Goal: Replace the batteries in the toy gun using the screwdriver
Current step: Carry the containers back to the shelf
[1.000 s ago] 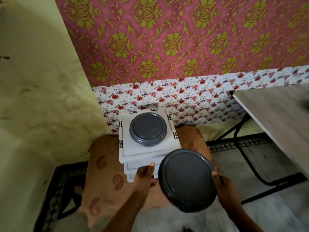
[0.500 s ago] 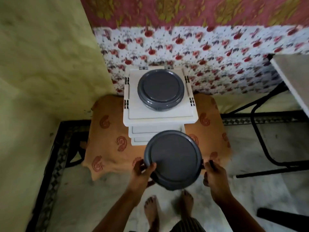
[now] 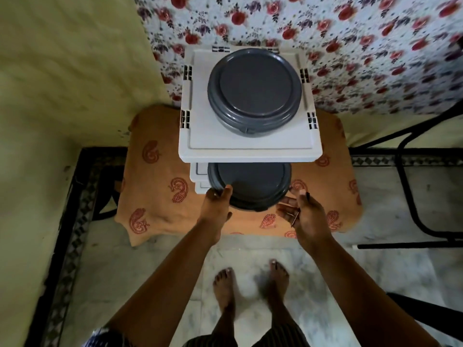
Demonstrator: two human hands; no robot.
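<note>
No toy gun, batteries or screwdriver are in view. A round grey lidded container (image 3: 250,182) sits partly under the top shelf of a white plastic rack (image 3: 248,151), on a lower tier. My left hand (image 3: 218,204) grips the container's left rim. My right hand (image 3: 302,214) is just off its right side with the fingers spread, and a thin dark strip lies across them. A second grey container (image 3: 254,90) stands on the rack's top shelf.
The rack stands on a low stool covered with orange paisley cloth (image 3: 160,196), against a floral-papered wall (image 3: 350,46). A yellow wall (image 3: 62,71) is on the left. Black table legs (image 3: 411,196) rise on the right. My bare feet (image 3: 250,286) are on the marble floor.
The container has moved forward from in front of the rack onto the lower tier. My right hand has loosened from its side. The camera has tilted further down.
</note>
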